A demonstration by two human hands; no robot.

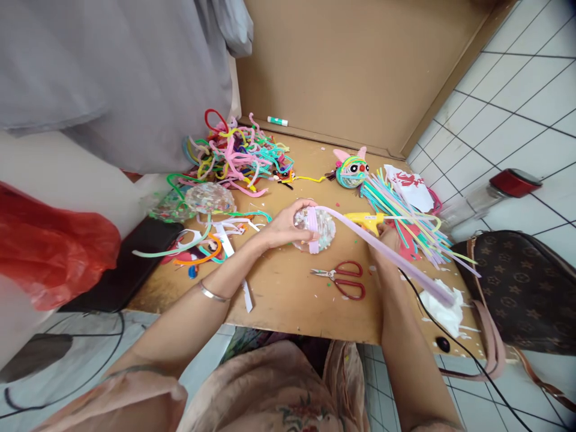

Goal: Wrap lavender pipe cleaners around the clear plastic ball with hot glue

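Note:
My left hand grips a round, clear ball with multicoloured bits near the table's middle. Pale purple fuzzy strips lie side by side around the ball, and a long purple strip runs from its top over my right forearm. My right hand is closed around a yellow glue gun, whose nozzle points left toward the ball without touching it. Red-handled scissors lie on the table below the ball.
Tangled fuzzy stems fill the table's back left, beside another clear ball. A decorated ball with pink ears stands behind straight stems. A white tissue, black cable and brown bag are right.

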